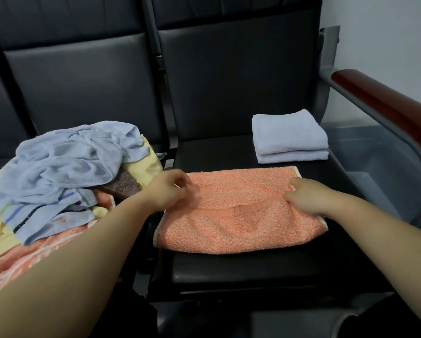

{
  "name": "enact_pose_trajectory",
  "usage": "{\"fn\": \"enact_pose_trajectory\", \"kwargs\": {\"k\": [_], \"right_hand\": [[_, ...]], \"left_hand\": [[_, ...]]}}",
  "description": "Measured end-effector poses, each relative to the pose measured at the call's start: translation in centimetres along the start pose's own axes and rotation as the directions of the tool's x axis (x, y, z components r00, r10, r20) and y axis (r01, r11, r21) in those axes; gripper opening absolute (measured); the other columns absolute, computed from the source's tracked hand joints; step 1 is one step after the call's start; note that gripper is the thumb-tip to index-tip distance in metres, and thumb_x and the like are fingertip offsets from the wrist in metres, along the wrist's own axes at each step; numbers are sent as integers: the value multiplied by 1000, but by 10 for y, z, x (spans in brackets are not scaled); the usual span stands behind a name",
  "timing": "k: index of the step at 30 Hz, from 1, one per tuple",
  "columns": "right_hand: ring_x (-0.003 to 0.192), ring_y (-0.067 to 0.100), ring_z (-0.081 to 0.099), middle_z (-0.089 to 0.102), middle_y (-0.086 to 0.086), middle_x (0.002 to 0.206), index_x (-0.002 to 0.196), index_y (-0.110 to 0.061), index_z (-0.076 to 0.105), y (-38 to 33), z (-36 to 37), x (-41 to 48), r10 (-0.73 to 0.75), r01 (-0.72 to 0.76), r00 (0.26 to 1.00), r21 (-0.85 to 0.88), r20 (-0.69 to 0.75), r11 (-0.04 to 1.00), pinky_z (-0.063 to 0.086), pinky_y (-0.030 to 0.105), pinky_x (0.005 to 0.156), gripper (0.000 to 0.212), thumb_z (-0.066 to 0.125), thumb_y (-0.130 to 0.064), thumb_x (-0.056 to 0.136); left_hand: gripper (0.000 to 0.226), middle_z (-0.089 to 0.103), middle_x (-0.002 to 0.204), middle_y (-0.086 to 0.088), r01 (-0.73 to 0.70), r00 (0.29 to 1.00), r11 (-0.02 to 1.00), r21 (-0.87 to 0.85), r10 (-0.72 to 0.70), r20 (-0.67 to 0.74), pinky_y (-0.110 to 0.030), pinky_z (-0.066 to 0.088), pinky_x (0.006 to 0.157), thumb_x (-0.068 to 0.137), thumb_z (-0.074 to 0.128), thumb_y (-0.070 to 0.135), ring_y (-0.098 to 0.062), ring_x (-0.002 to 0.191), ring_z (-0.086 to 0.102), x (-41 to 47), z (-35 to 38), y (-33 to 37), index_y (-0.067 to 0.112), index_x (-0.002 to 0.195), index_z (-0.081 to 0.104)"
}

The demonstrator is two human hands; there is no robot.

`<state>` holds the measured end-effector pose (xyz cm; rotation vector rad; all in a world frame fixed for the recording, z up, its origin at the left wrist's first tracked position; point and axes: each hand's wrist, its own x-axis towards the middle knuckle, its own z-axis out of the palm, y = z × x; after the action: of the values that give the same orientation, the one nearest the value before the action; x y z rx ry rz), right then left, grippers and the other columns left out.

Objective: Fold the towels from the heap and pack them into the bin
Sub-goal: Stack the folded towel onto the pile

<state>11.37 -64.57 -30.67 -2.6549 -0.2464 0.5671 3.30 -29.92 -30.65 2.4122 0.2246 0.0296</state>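
Two folded towels (290, 136) lie on the seat (229, 269), not yet in the bin (380, 172); the orange towel (241, 230) lies half-folded, right grip (309, 196) pinching its hem; left grip (170, 191) too blurred to tell; most of the heap (65, 162) is unfolded.

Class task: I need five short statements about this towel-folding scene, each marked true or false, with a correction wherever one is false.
1. The orange towel lies on the black seat. True.
2. The right hand grips the orange towel's folded edge. True.
3. The folded pale towel sits inside the bin. False: it rests on the seat, at the back, beside the bin.
4. The heap lies to the right of the orange towel. False: it is on the neighbouring seat to the left.
5. The left hand holds a yellow towel. False: it is at the orange towel's left end; blur hides its grip.
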Motion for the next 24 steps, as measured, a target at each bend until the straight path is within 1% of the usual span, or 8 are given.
{"fn": "enact_pose_trajectory", "kwargs": {"k": [3,8,10,12,15,17,19,24], "right_hand": [[75,16,60,60,3,100,107,-19,50,1,-3,-7,-17,17,1000,53,-3,998,43,30,59,26,64,-35,93],[82,20,65,64,-1,98,88,-23,57,5,-4,-13,-30,29,1000,133,6,991,55,38,67,12,69,-24,86],[77,14,55,53,-4,101,87,-27,52,5,-2,-12,-24,27,999,106,-24,994,41,28,58,15,67,-26,88],[79,14,54,53,-2,106,105,-24,60,5,-1,-10,-13,23,997,135,-71,991,36,27,57,15,64,-28,92],[69,18,55,63,4,87,87,-13,60,3,-5,-9,13,26,989,263,-146,964,37,31,58,12,56,-23,94],[66,21,52,60,6,79,75,-12,54,0,-10,-8,20,57,972,317,-236,947,34,33,58,21,52,-20,94],[72,20,55,63,3,84,81,-11,59,-4,-16,-3,41,78,950,360,-310,930,34,33,58,19,51,-21,96],[74,15,54,62,1,89,90,-18,61,-7,-20,22,59,105,907,359,-418,927,36,30,58,14,51,-22,99]], "left_hand": [[21,73,87,8,-22,954,995,102,-10,300,-15,52,70,80,86,25,0,76,67,-13,-5,1,25,95,71],[20,68,77,11,77,873,972,221,-173,456,-23,50,70,76,84,29,-6,74,64,-23,-20,-4,19,86,71],[20,67,72,10,151,859,980,134,-197,472,-22,47,66,67,82,30,-8,70,62,-26,-28,-6,19,79,71],[15,67,72,0,297,860,943,-148,-197,470,-27,48,66,59,79,21,-13,68,63,-30,-35,-6,17,71,70],[13,67,76,-9,434,877,764,-477,-238,418,-35,51,75,62,73,10,-22,72,66,-34,-43,-3,12,74,69],[11,70,80,-11,442,896,689,-575,-308,319,-38,52,75,80,65,4,-24,75,68,-31,-42,0,8,89,68],[15,71,87,-13,430,897,628,-648,-377,230,-40,54,77,91,57,4,-27,80,69,-20,-37,3,4,104,67],[8,65,90,-12,330,880,701,-632,-471,-63,-43,51,80,93,60,9,-29,87,61,13,-16,-6,9,98,67]]}}
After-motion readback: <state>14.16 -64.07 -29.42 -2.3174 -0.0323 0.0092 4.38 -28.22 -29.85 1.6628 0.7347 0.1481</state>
